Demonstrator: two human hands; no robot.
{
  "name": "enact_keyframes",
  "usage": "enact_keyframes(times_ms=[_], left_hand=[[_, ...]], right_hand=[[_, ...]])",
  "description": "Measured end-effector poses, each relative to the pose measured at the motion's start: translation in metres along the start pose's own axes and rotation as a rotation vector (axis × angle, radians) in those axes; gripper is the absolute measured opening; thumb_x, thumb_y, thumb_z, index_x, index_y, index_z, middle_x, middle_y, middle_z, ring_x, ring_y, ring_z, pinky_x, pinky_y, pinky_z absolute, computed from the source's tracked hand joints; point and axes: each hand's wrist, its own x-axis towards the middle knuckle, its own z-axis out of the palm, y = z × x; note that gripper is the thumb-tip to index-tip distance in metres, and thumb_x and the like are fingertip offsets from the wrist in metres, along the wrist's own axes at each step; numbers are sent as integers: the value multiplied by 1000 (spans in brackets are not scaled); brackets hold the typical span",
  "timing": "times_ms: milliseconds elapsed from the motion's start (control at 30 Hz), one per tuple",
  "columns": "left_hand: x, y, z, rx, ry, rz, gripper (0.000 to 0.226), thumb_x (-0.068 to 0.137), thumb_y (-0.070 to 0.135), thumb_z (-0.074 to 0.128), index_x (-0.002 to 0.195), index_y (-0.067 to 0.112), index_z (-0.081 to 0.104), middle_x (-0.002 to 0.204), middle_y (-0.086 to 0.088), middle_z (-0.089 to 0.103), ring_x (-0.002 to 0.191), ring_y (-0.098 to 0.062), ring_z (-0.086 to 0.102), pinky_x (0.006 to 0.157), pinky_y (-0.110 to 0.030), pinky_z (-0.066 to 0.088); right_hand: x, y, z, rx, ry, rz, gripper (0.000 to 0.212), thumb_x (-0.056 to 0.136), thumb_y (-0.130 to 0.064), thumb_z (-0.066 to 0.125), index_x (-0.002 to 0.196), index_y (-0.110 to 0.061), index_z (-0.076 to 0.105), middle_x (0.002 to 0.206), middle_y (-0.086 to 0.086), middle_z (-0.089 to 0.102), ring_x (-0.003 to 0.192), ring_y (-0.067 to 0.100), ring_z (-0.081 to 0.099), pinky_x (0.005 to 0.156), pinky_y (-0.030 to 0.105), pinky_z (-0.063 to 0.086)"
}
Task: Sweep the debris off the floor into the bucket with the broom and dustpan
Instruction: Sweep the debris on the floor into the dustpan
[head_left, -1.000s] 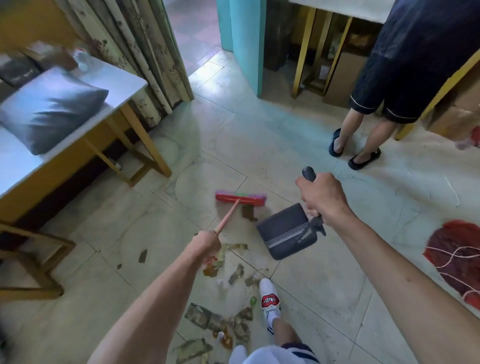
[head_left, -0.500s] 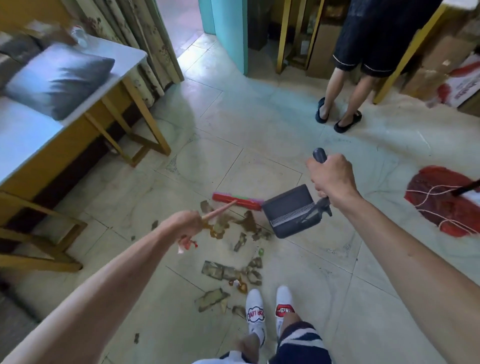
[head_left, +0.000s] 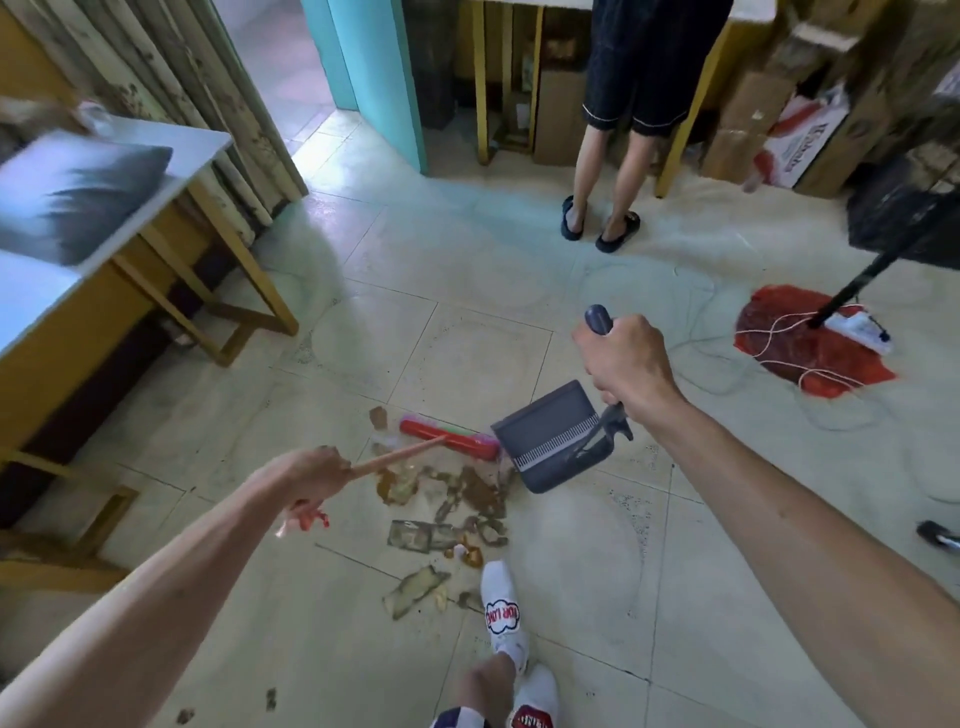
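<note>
We hold the dustpan (head_left: 553, 436) as our landmark: a grey pan tilted on the pale tiled floor (head_left: 467, 260), its open mouth turned toward the broom. Our right hand (head_left: 621, 361) is closed around the dustpan's upright handle, above the pan. Our left hand (head_left: 311, 475) is wrapped around the pinkish stick of the broom (head_left: 449, 441), well to the left of the dustpan; the broom's red head lies just beside the pan's mouth, and we think it touches the pan's edge, though blur there makes this hard to judge. The debris (head_left: 457, 509), brown scraps and torn flat pieces, lies scattered on the floor just below and to the left of the dustpan, reaching toward our white shoe (head_left: 501, 608), which stands nearer to us than the pan. One small scrap sits beyond the broom head. Well beyond the dustpan another person (head_left: 613, 156) stands in dark shorts and dark slippers, facing away. To the right of the dustpan a red patch (head_left: 810, 353) marks the floor, with a thin white cord looped over it. Far to the left of the dustpan stands a yellow-legged table (head_left: 171, 171) bearing a grey cushion (head_left: 72, 197).
</note>
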Motion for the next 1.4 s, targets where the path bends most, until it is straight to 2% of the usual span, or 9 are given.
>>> enact_keyframes(times_ms=[200, 300, 433, 533, 667, 933, 1067, 1267, 1400], left_hand=[[-15, 22, 48, 48, 32, 136, 35, 105, 14, 40, 138, 9, 50, 87, -11, 65, 44, -10, 58, 37, -16, 48], [-8, 34, 71, 59, 18, 169, 33, 103, 12, 45, 134, 4, 54, 96, -14, 69, 55, -16, 65, 48, -24, 58], [-6, 14, 81, 149, -34, 166, 33, 99, 16, 46, 127, 7, 60, 68, 2, 58, 57, -17, 63, 53, -28, 57], [-14, -15, 79, 201, -42, 200, 31, 98, 8, 48, 127, 5, 58, 68, 3, 51, 52, -10, 56, 40, -17, 46], [-19, -64, 40, 191, -70, 249, 26, 103, 10, 45, 123, 0, 58, 67, 0, 53, 44, -7, 48, 35, -15, 41], [9, -147, -25, -46, -51, 125, 37, 106, 24, 41, 129, -2, 54, 68, -9, 59, 42, -16, 57, 28, -18, 43], [55, -143, -11, -220, 43, -13, 34, 100, 17, 34, 123, -2, 49, 59, -9, 57, 21, -11, 45, 25, -12, 29], [73, -151, 43, -315, -29, -148, 37, 100, 4, 36, 136, -5, 36, 71, -15, 60, 45, -19, 59, 31, -22, 42], [18, -136, 93, -318, -111, -137, 21, 100, 4, 38, 117, -3, 48, 75, -13, 61, 45, -18, 61, 35, -25, 47]], right_hand=[[-47, 17, -19, 1, -6, 49, 28, 89, -24, 60, 65, -11, 55, 59, 10, 55, 37, 19, 46, 30, 17, 32], [-67, 32, -15, 9, -15, 110, 24, 86, -25, 60, 66, -12, 56, 57, 8, 54, 36, 17, 43, 31, 17, 33], [-96, 47, -4, 21, 19, 202, 19, 82, -23, 59, 67, -14, 53, 55, 6, 51, 32, 14, 39, 31, 17, 32], [-127, 48, 17, 19, 58, 247, 18, 81, -23, 58, 66, -14, 52, 56, 6, 50, 35, 16, 38, 32, 17, 30], [-173, 42, 46, -5, 117, 278, 20, 82, -23, 57, 64, -14, 51, 56, 6, 48, 36, 17, 39, 32, 17, 30], [-228, 53, 69, 0, 199, 365, 32, 87, -22, 59, 58, -13, 49, 42, 0, 46, 27, 12, 35, 32, 16, 27], [-241, 77, 71, 11, 194, 403, 38, 84, -30, 63, 53, -15, 47, 36, -2, 44, 27, 16, 36, 42, 19, 31], [-247, 96, 82, 8, 174, 420, 40, 83, -24, 64, 50, -14, 43, 36, 1, 42, 29, 17, 34, 42, 20, 31], [-252, 93, 73, 8, 141, 391, 37, 86, -21, 62, 53, -11, 48, 35, -2, 44, 25, 15, 33, 32, 13, 27]])
